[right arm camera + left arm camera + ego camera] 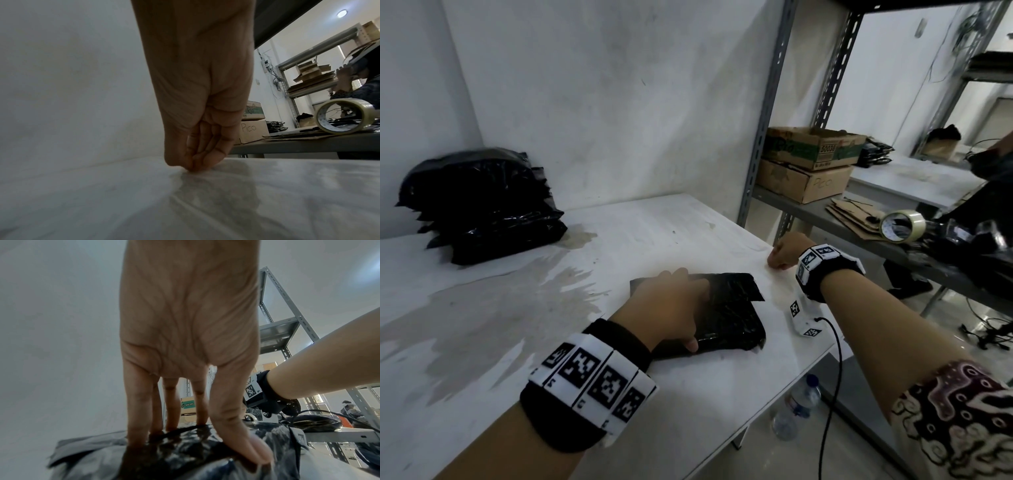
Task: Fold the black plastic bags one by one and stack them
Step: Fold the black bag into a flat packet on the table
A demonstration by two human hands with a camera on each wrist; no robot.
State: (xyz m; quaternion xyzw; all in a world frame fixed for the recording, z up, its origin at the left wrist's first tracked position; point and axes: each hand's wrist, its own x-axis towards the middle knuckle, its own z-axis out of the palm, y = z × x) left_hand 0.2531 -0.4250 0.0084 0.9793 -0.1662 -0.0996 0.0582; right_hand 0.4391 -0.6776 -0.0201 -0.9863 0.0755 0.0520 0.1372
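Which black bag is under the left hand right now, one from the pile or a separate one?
A separate bag, lying alone near the table's front edge under the left hand. The pile sits untouched by the wall.

White tabletop (661,226), stained w/ grey smears on the left. On it: tall stack of folded black plastic bags (482,205) far-left by the wall; one folded glossy black plastic bag (729,315) near the front edge; small white tagged device (803,317) w/ black cable just right of it.
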